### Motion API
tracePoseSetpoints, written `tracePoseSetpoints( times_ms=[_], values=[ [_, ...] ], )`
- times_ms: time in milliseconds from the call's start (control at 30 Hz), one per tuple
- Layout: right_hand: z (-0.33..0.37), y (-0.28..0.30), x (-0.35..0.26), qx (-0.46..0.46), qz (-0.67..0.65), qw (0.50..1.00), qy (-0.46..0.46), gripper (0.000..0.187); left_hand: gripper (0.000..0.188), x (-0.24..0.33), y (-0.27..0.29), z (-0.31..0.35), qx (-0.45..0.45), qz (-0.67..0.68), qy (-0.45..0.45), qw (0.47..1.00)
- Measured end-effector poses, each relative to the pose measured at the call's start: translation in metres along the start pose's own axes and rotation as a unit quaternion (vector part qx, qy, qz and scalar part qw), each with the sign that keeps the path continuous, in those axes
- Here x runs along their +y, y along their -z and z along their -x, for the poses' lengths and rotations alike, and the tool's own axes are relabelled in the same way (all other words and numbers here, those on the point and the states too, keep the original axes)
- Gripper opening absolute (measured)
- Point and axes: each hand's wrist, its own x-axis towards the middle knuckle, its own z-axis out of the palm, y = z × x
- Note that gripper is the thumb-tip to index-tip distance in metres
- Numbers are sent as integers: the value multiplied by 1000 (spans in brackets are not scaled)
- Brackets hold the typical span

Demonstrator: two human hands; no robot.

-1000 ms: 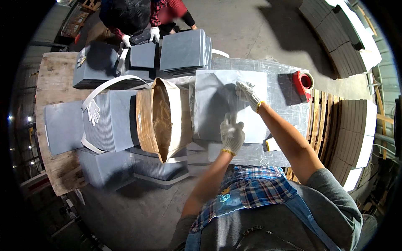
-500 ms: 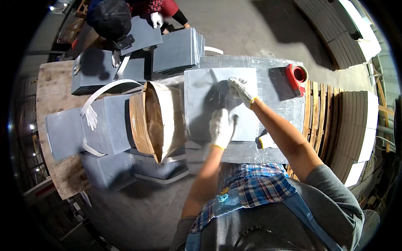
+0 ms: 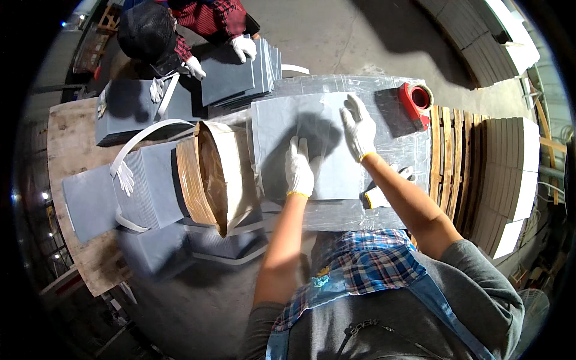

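A flat square grey panel (image 3: pixel 339 177) lies in front of me on a plastic-covered surface (image 3: pixel 384 153). On its middle rests my left hand (image 3: pixel 301 170) in a white knitted glove, fingers stretched forward and holding nothing. My right hand (image 3: pixel 359 128), gloved the same way, is at the panel's right edge with its fingers extended and apart. A thin, shiny clear film seems to lie over part of the panel. Partly hidden by my right forearm is a white glove (image 3: pixel 378 197) with a yellow cuff.
A red tape dispenser (image 3: pixel 416 107) stands at the far right. An opened brown paper wrapper (image 3: pixel 234 180) and strapped grey panel stacks (image 3: pixel 153 183) are at left. Across the table, a co-worker's gloved hands (image 3: pixel 243 48) touch another panel stack (image 3: pixel 225 75). Pale stacked blocks (image 3: pixel 504 168) stand beyond a wooden pallet (image 3: pixel 447 162).
My right hand has moved right to the panel's edge; my left has shifted slightly left and forward. The co-worker's raised panel now lies on the stack. The whole view has shifted a little.
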Motion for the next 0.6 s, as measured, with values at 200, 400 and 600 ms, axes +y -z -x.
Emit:
tracePoseSetpoints(
  times_ms=[200, 400, 600],
  values=[
    [65, -47, -61, -258, 191, 921, 222, 49, 65, 29, -4, 2, -74, 91, 52, 992],
    [25, -108, -15, -297, 176, 914, 212, 40, 54, 14, -10, 3, -117, 60, 86, 988],
    [-9, -64, 10, -184, 207, 934, 226, 34, 43, -20, -18, -3, 46, 288, 39, 956]
  ],
)
